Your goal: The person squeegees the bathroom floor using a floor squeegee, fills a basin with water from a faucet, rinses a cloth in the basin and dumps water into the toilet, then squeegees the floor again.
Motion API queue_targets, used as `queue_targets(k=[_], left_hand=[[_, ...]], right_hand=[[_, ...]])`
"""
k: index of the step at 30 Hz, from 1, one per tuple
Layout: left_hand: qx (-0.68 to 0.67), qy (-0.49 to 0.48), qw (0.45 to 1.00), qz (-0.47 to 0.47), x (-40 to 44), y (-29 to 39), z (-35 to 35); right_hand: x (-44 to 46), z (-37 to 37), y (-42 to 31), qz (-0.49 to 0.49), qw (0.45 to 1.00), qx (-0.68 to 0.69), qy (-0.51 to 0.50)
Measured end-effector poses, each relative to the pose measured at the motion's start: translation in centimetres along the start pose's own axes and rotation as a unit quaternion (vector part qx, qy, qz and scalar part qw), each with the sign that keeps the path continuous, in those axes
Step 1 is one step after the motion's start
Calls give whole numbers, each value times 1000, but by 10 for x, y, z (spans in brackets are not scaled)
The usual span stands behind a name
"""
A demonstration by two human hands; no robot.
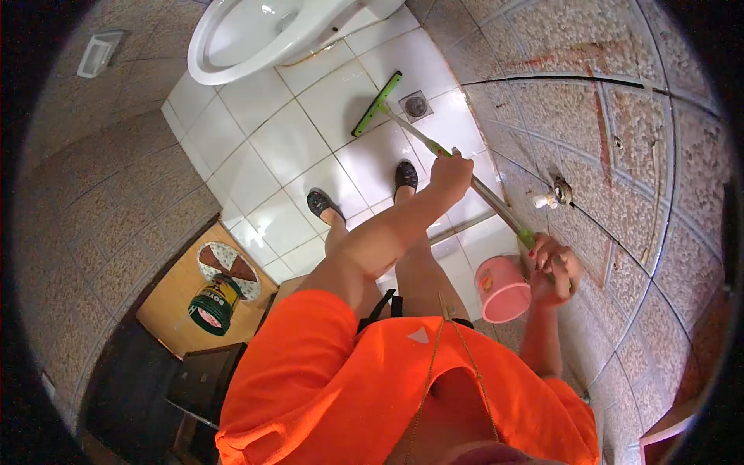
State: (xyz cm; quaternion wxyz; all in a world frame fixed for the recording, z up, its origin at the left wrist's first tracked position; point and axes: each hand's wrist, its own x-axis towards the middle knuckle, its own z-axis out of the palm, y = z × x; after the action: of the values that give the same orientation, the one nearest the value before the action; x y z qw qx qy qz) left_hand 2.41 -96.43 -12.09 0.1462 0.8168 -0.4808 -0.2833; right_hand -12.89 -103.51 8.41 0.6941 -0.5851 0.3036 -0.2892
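Observation:
A floor squeegee point(496, 203) with a green and black blade and a long pale pole slants across the view. Its blade rests on the white tiles close to a square floor drain point(416, 106). My left hand point(452, 172) reaches across my body and wraps round the pole just above the lower green collar. Higher up, my right hand point(556, 267) is closed at the pole's green top end. Beneath that hand stands a pink bucket point(502, 288) on the floor.
A white toilet point(263, 39) stands at the far left. Stone-patterned walls close in on both sides, with a tap point(559, 191) on the right one. A wooden surface point(167, 318) at left bears a green-lidded container point(213, 306). My black shoes point(324, 204) are on the tiles.

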Motion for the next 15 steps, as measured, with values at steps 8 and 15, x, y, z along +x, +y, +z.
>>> queue_targets(k=[8, 15], left_hand=[[-164, 54, 985, -20, -36, 1, -48], [-150, 220, 931, -249, -151, -222, -115]], right_hand=[[3, 39, -40, -30, 992, -94, -75], [49, 252, 33, -10, 927, -122, -354]])
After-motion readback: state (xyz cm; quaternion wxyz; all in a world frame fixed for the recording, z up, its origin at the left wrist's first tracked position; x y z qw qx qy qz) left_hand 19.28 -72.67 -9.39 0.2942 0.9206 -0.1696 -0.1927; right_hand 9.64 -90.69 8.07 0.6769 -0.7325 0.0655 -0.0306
